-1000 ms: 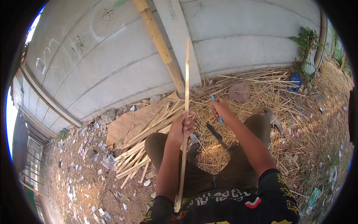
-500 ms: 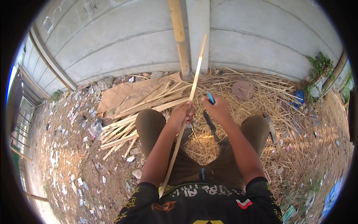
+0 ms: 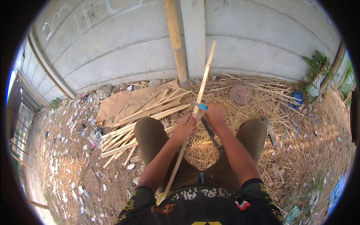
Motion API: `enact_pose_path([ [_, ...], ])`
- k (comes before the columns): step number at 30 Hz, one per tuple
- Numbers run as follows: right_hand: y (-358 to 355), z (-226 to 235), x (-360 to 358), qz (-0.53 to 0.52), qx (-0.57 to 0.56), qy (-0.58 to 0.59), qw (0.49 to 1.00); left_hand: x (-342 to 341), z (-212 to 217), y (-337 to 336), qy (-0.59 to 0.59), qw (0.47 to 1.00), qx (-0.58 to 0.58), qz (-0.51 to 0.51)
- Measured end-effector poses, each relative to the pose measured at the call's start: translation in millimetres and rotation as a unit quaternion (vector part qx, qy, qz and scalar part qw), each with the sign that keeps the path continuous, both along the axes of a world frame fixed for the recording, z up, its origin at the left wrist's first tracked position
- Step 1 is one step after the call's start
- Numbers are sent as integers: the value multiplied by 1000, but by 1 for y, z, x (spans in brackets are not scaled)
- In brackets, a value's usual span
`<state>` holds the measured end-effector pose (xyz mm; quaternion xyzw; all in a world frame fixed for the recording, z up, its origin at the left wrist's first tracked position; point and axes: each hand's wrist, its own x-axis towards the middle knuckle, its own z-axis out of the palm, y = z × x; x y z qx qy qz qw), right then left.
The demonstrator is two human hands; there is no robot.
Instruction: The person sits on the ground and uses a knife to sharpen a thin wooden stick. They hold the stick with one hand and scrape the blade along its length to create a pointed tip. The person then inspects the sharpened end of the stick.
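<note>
Long pale wooden strip (image 3: 203, 84) lies gripped in the left hand (image 3: 185, 127); the right hand (image 3: 215, 114) clenches a blue-handled knife (image 3: 203, 107) across it.

Head-worn fisheye view, looking down from close above a dark shirt (image 3: 204, 210) at near side, facing far grey wall (image 3: 258, 48)

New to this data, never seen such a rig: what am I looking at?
No machine here: someone works bare-handed, seen by a head-worn fisheye camera that looks down and bends straight edges. The left hand grips a long, pale wooden strip; the right hand holds a small blue-handled knife, blade across the strip. On the ground lie dry, straw-coloured shavings, with a dark, long, blade-shaped tool near the right hand. To the left, a pile of pale wooden strips lies partly on a flat brown sheet, probably cardboard.
</note>
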<state>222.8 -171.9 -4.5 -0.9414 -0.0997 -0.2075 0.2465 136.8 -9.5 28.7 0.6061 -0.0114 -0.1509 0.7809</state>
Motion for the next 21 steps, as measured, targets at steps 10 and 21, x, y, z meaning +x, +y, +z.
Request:
enact_pose_path([
  [10,-37,-4,34,-146,20,-72,986,-34,16,-25,56,996,-51,-38],
  [21,-66,40,15,-166,40,-21,985,-118,20,-14,64,996,44,-33],
])
